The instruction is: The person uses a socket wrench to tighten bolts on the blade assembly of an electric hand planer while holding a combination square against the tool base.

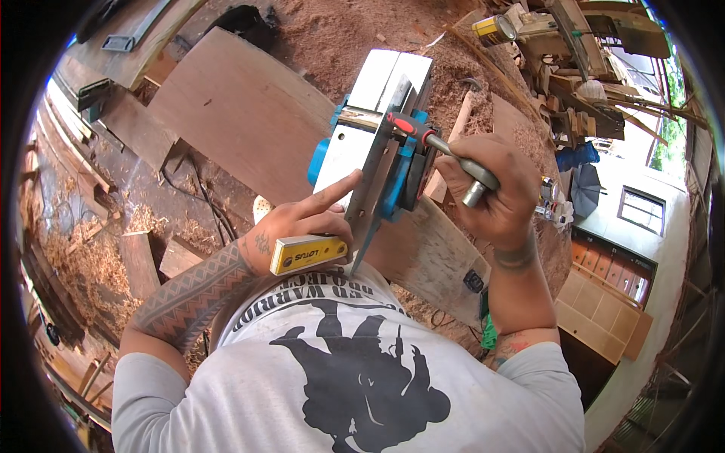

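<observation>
A blue electric planer (318, 162) lies in front of me with its long, pale metal sole (375, 75) turned up. My left hand (306, 223) is closed around a yellow-faced try square (308, 254), low against my shirt. Its index finger stretches along the planer's sole. A long metal edge runs up beside that finger; I cannot tell whether it is the square's blade. My right hand (495, 185) grips a socket ratchet (453, 151) near its head, the socket pointing down. The ratchet's red and black handle end reaches over the planer, near the cutter opening.
A wide plywood sheet (234, 113) lies ahead on the left, and another board (430, 260) is under the planer. A hammer (462, 113) lies to the right among wood shavings. Scrap lumber (578, 90) is heaped at the far right, beside a yellow can (493, 30).
</observation>
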Tool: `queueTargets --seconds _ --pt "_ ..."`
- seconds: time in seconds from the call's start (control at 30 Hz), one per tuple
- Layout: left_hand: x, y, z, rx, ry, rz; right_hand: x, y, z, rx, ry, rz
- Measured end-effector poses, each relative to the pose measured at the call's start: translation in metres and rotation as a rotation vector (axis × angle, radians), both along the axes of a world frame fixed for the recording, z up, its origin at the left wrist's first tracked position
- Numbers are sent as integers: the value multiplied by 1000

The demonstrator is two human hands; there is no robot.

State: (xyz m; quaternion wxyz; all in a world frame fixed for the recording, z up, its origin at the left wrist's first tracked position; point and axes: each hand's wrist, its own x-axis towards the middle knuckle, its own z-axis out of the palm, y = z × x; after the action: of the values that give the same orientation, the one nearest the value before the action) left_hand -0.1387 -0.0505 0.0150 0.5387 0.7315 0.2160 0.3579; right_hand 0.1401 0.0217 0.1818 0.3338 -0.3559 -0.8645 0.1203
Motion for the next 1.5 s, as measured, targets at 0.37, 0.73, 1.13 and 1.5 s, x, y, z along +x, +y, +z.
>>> queueTargets --seconds 0.37,0.73,1.13,1.5 --pt "-2 0 -1 -62 33 -30 2 -3 1 -67 -79 -36" --pt "-2 0 -1 -70 42 -45 6 -6 0 -110 -130 -71" --pt "0 0 -3 -54 46 -36 7 -7 -3 -94 -73 -77" --pt "1 2 1 22 20 3 9 -7 -4 -50 -56 -90"
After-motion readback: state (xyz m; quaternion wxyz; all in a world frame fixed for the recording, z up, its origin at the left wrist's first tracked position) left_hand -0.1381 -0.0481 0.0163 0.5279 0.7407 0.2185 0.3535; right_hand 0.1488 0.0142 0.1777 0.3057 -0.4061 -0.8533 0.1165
